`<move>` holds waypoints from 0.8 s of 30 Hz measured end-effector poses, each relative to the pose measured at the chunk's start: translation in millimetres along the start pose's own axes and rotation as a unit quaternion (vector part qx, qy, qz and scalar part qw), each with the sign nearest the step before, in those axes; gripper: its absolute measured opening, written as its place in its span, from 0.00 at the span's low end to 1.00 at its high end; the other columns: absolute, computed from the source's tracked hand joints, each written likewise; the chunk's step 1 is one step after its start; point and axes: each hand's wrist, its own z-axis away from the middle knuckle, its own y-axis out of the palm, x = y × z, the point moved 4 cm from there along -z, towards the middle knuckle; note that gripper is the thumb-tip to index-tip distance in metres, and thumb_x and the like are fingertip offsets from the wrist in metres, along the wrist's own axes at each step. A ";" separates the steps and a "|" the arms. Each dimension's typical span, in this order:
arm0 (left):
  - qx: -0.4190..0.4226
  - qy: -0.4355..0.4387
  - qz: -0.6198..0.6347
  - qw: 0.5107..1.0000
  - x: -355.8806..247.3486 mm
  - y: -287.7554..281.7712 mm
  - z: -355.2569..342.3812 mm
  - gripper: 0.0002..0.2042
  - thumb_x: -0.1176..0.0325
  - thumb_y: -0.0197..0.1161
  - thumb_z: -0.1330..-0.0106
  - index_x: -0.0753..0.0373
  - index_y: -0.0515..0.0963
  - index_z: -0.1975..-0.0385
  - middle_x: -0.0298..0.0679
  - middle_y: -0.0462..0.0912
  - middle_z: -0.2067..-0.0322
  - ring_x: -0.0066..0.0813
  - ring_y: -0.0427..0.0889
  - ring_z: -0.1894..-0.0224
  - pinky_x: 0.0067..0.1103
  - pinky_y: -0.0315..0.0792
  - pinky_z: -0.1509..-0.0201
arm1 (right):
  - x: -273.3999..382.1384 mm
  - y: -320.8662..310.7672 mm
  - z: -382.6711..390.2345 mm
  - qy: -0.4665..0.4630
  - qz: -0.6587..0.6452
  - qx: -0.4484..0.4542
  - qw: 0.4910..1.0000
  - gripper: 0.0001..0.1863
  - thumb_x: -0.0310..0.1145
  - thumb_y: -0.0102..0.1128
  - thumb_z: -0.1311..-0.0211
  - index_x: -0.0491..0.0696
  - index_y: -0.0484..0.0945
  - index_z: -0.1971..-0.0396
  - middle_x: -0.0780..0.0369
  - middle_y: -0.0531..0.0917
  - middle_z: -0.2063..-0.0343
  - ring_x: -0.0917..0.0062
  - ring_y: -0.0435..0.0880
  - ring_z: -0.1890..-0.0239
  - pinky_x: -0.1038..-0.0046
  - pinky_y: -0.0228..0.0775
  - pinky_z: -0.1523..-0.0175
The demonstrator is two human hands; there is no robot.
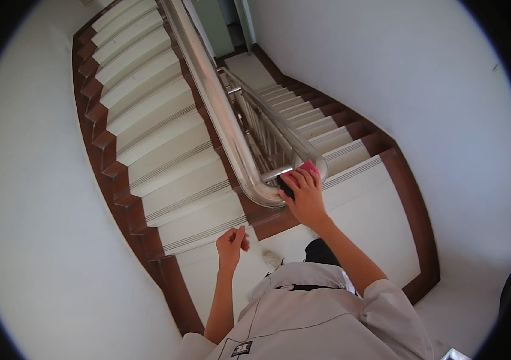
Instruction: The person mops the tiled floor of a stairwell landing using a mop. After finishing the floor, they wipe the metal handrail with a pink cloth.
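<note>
A pink cloth [310,166] is pressed by my right hand [307,197] onto the bend of the shiny metal handrail [255,191], where the rail turns at the landing. My fingers lie over the cloth and hide most of it. A dark patch shows under the palm, too covered to make out. Lower and to the left, my left hand [232,245] hangs in the air with curled fingers, apart from the rail. Nothing shows in it.
One flight of pale stairs [153,120] with brown edging runs off at the left, another [321,129] at the right. Metal balusters [261,126] stand between them. White walls [381,66] close both sides. A greenish door [213,27] stands at the far end. I stand on the landing [369,210].
</note>
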 end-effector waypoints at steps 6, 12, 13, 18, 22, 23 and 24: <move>0.012 0.052 -0.009 0.999 1.7 -5.4 2.4 0.12 0.66 0.53 0.39 0.70 0.76 0.72 0.38 0.78 0.77 0.17 0.75 0.75 0.12 0.67 0.75 | 34.4 20.9 8.7 0.030 -0.008 -0.042 0.999 0.20 0.41 0.50 0.47 0.48 0.69 0.55 0.59 0.70 0.57 0.68 0.62 0.48 0.60 0.43 0.42; -0.100 0.086 -0.018 0.991 -5.2 -8.2 42.3 0.14 0.65 0.53 0.40 0.68 0.75 0.83 0.36 0.76 0.84 0.18 0.73 0.76 0.13 0.65 0.73 | 26.5 18.5 5.3 -0.011 -0.037 0.011 0.999 0.29 0.32 0.56 0.55 0.48 0.63 0.48 0.62 0.68 0.53 0.69 0.61 0.47 0.64 0.41 0.41; -0.132 0.109 -0.006 0.985 -7.8 -8.1 48.4 0.17 0.64 0.52 0.39 0.68 0.74 0.86 0.36 0.74 0.87 0.18 0.72 0.76 0.13 0.63 0.76 | 23.1 19.1 7.3 -0.025 -0.048 0.011 0.998 0.28 0.32 0.56 0.54 0.48 0.63 0.49 0.62 0.68 0.53 0.70 0.61 0.47 0.64 0.42 0.41; -0.138 -0.009 0.044 0.989 -2.8 4.1 66.9 0.21 0.60 0.50 0.39 0.66 0.71 0.91 0.32 0.67 0.93 0.14 0.60 0.90 0.13 0.55 0.84 | 2.9 10.3 1.4 -0.067 -0.106 -0.011 0.992 0.19 0.32 0.54 0.51 0.46 0.70 0.56 0.62 0.73 0.56 0.73 0.65 0.50 0.67 0.47 0.43; -0.095 -0.041 0.027 0.994 -1.5 58.4 68.7 0.17 0.63 0.47 0.37 0.68 0.74 0.82 0.33 0.67 0.92 0.14 0.63 0.89 0.12 0.61 0.83 | -24.4 2.8 -4.8 -0.084 -0.152 0.008 0.985 0.16 0.31 0.54 0.51 0.45 0.72 0.60 0.63 0.75 0.60 0.73 0.69 0.54 0.68 0.52 0.46; -0.082 -0.068 0.013 0.994 -0.2 68.3 69.4 0.15 0.64 0.47 0.37 0.69 0.75 0.79 0.34 0.70 0.89 0.15 0.66 0.87 0.13 0.63 0.81 | -33.1 2.3 -6.3 -0.079 -0.162 0.008 0.984 0.16 0.31 0.54 0.52 0.44 0.72 0.61 0.62 0.75 0.62 0.73 0.69 0.55 0.68 0.52 0.47; -0.081 -0.062 0.002 0.995 3.9 79.4 69.1 0.15 0.65 0.47 0.37 0.69 0.75 0.77 0.35 0.72 0.87 0.16 0.68 0.84 0.14 0.65 0.79 | -44.5 1.8 -6.7 -0.076 -0.169 0.010 0.983 0.15 0.31 0.54 0.52 0.44 0.73 0.62 0.62 0.76 0.63 0.73 0.70 0.56 0.68 0.53 0.47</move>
